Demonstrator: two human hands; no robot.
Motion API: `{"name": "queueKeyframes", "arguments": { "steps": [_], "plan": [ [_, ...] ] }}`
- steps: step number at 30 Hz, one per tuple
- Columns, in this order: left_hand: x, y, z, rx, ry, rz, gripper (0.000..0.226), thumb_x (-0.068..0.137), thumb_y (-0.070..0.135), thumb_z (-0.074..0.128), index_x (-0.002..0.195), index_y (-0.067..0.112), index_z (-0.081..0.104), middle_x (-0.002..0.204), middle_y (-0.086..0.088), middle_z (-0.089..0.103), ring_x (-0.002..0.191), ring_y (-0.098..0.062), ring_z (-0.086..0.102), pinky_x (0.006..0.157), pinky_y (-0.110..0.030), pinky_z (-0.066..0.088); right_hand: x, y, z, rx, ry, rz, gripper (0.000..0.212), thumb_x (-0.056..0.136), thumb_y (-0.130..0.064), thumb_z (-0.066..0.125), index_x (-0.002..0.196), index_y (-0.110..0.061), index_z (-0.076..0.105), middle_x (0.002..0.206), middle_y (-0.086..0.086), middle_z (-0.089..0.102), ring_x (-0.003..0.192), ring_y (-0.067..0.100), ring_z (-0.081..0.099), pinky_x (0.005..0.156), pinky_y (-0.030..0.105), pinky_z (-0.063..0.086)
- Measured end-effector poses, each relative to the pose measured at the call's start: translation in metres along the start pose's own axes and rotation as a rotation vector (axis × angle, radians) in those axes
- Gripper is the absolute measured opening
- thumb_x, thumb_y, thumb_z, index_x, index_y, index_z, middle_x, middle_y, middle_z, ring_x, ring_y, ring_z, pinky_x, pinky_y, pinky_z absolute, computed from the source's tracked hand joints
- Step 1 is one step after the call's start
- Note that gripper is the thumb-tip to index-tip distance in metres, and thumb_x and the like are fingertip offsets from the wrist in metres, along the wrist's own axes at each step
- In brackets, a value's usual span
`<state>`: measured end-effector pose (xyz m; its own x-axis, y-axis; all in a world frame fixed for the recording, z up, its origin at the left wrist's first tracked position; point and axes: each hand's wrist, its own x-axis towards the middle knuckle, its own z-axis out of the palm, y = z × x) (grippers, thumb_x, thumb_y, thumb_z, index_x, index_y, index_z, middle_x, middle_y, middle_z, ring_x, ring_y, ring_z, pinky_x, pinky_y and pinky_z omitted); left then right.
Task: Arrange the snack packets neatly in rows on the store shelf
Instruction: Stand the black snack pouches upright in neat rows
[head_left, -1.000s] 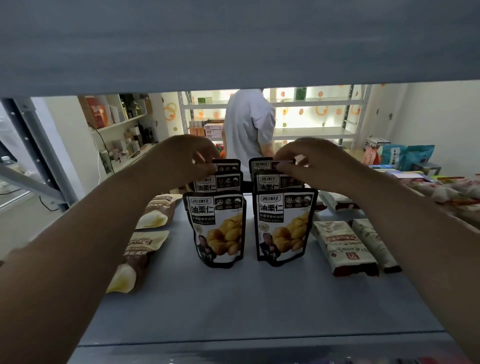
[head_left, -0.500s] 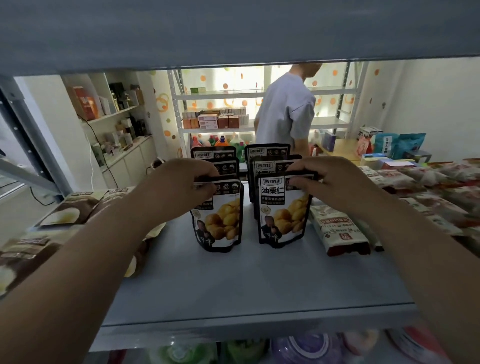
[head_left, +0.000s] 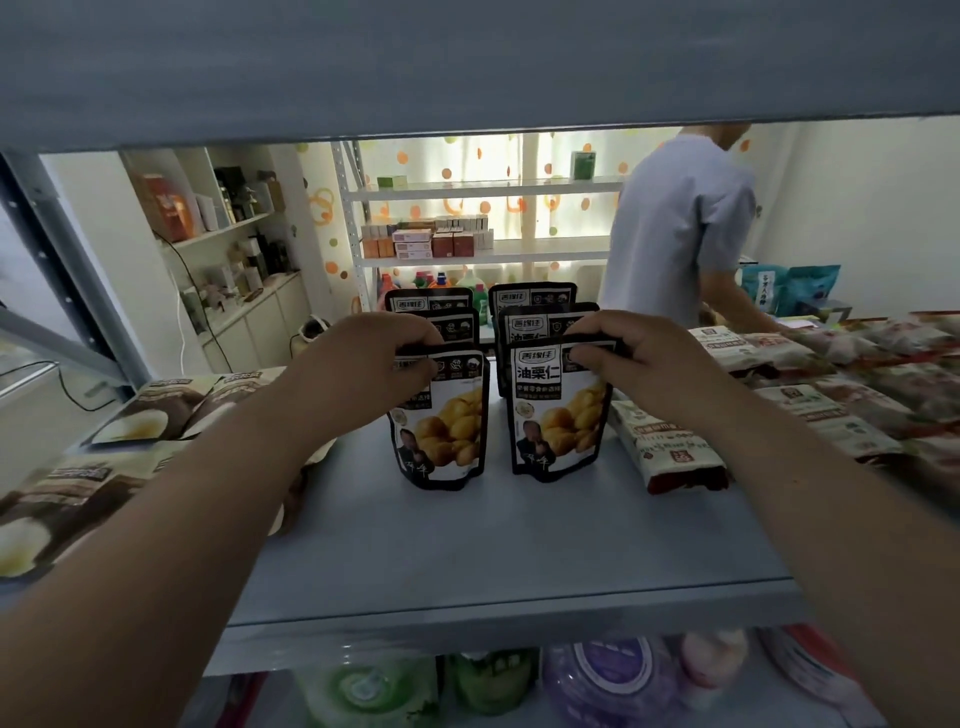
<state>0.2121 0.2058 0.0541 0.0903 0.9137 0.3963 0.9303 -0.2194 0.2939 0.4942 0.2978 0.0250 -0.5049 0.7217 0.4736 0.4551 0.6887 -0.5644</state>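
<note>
1. Both hands have come forward: a second ago they were on the tops of packets further back, and now the left hand (head_left: 384, 358) and right hand (head_left: 639, 364) each sit on the foremost packet of a row
2. Left grip: fingers and thumb are curled over the top seal of the front left packet (head_left: 447, 431), pinching it; the packet stands upright on the shelf (head_left: 493, 545)
3. Right grip: closed the same way on the top edge of the front right packet (head_left: 558, 421), thumb on its printed face; this packet is also upright, just beside its neighbour with a narrow gap between them
4. Behind each front packet the rear packets (head_left: 532, 297) show only their dark tops, one behind another, making two rows that run front to back
5. My reading is that the back of both rows is settled and the step in hand is squaring the front pair, so this block is close to finished
6. Flat packets (head_left: 670, 447) lie just right of the right row, and brown packets (head_left: 150, 410) lie flat at the left; these may need arranging next
7. At the far shelving, the person (head_left: 680, 228) has shifted to the right
</note>
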Motion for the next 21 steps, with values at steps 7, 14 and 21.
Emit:
{"name": "queueKeyframes", "arguments": {
  "steps": [7, 14, 21],
  "plan": [
    [-0.024, -0.004, 0.003, 0.054, 0.177, 0.035, 0.045, 0.091, 0.029, 0.061, 0.135, 0.027, 0.053, 0.130, 0.002, 0.054, 0.121, -0.017, 0.049, 0.100, -0.032, 0.039, -0.022, -0.004, 0.005, -0.167, 0.152, -0.004, 0.042, 0.097, -0.031, 0.059, 0.138, -0.031, 0.053, 0.133, -0.015, 0.056, 0.123, 0.002, 0.049, 0.102, 0.026, 0.041],
    [-0.100, 0.016, 0.050, 0.209, 0.166, 0.087, 0.060, 0.093, 0.041, 0.046, 0.150, 0.021, 0.038, 0.151, -0.003, 0.040, 0.139, -0.028, 0.036, 0.109, -0.041, 0.034, -0.101, -0.023, 0.064, -0.324, 0.264, -0.174, 0.049, 0.092, -0.022, 0.058, 0.139, -0.009, 0.053, 0.144, 0.005, 0.047, 0.139, 0.019, 0.038, 0.115, 0.036, 0.032],
    [-0.154, 0.026, 0.092, 0.291, -0.057, 0.058, 0.065, 0.091, 0.047, 0.041, 0.151, 0.026, 0.030, 0.155, -0.006, 0.036, 0.144, -0.034, 0.031, 0.112, -0.054, 0.034, -0.145, -0.039, 0.112, -0.437, 0.034, -0.016, 0.057, 0.095, -0.040, 0.044, 0.145, -0.014, 0.045, 0.152, 0.008, 0.040, 0.147, 0.023, 0.026, 0.116, 0.039, 0.032]
  ]
}}
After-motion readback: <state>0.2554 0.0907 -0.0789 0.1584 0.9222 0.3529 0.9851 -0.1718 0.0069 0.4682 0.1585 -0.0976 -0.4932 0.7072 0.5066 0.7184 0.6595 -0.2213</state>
